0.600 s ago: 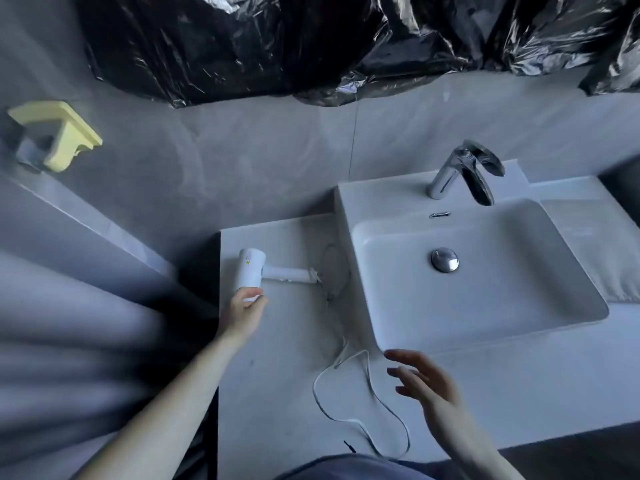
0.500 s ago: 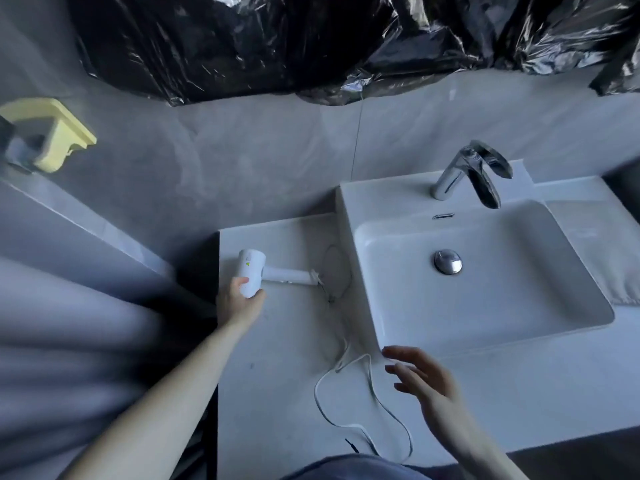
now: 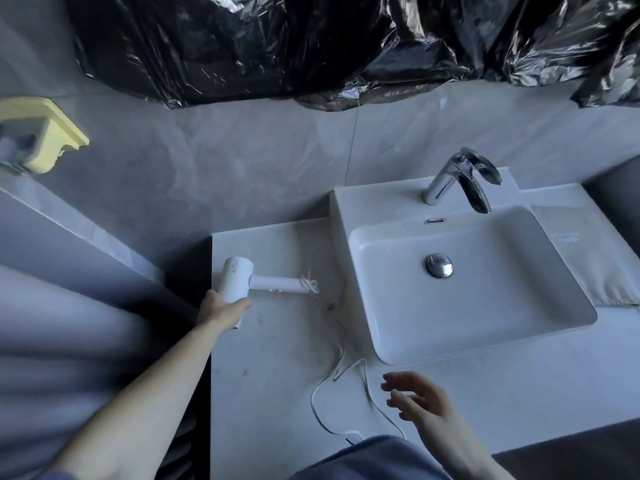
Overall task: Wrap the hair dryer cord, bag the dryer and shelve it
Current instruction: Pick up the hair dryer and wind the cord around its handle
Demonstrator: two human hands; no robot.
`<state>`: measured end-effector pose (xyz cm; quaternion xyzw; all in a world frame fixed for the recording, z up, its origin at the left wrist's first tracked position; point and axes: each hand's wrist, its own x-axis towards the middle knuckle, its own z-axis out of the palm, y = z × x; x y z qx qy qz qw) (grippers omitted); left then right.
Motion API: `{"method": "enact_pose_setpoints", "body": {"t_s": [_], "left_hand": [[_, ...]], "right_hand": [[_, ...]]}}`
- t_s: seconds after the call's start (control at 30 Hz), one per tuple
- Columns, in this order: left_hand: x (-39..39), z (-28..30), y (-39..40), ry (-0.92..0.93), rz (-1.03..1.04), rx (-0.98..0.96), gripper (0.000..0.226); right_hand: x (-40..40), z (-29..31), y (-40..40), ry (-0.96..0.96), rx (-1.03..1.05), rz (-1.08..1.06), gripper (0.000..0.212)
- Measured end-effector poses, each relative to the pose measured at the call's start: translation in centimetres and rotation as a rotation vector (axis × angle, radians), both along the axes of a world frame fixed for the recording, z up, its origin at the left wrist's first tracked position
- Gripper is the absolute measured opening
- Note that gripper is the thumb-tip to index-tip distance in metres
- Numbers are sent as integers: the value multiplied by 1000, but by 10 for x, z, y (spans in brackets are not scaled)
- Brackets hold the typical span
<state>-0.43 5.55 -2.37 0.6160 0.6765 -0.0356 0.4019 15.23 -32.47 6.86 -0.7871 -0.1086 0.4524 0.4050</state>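
Note:
A white hair dryer lies on the pale counter left of the basin, its handle pointing right. My left hand is wrapped around the lower end of its barrel. The white cord leaves the handle tip, runs down beside the basin and loops loosely across the counter front, ending near my body. My right hand hovers above the counter just right of the cord loop, fingers spread, holding nothing.
A white rectangular basin with a chrome tap fills the right half. Black plastic sheeting covers the wall above. A yellow holder sits on the left wall. A folded grey cloth lies right of the basin.
My left hand has closed around the dryer barrel and nudged it slightly. My right hand has barely shifted above the cord loop.

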Motion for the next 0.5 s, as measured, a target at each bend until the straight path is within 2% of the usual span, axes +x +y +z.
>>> {"method": "enact_pose_setpoints", "body": {"t_s": [0.1,0.27,0.5], "left_hand": [[-33,32,-28,-80,80,66,53],[-93,94,-99,-194,162,170,54],[-118,157,-188,-246,12,270,61]], "right_hand": [[-11,9,-4,-27,46,6,25],[-32,24,-19,-80,74,45,27],[-47,61,-41,-245,244,92,30]]}}
